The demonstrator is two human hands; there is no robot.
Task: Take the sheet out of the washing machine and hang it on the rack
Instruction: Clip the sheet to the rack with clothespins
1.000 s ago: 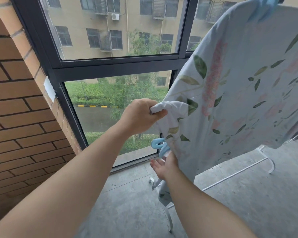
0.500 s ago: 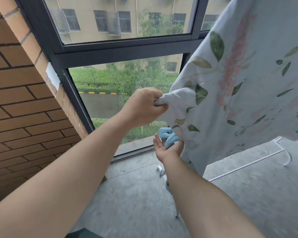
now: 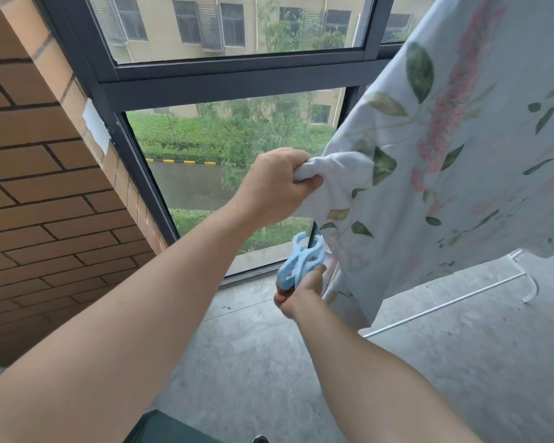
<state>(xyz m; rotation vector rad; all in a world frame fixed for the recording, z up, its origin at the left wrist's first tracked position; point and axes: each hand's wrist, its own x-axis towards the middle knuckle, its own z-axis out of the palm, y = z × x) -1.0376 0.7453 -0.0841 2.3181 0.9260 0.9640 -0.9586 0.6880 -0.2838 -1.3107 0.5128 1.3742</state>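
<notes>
A pale sheet printed with green leaves and pink flowers hangs over the drying rack on the right. My left hand grips a bunched corner of the sheet at its left edge. Below it, my right hand pinches a light blue plastic clothes peg close to the sheet's lower left edge. The white rack's foot tube shows on the floor under the sheet; the rest of the rack is hidden by the fabric.
A dark-framed window fills the wall ahead. A brick wall stands at the left. The concrete floor stretches below and to the right.
My right hand turned from open palm under the blue peg to pinching it, and dropped slightly. My left hand keeps its grip on the sheet corner. The view moved closer.
</notes>
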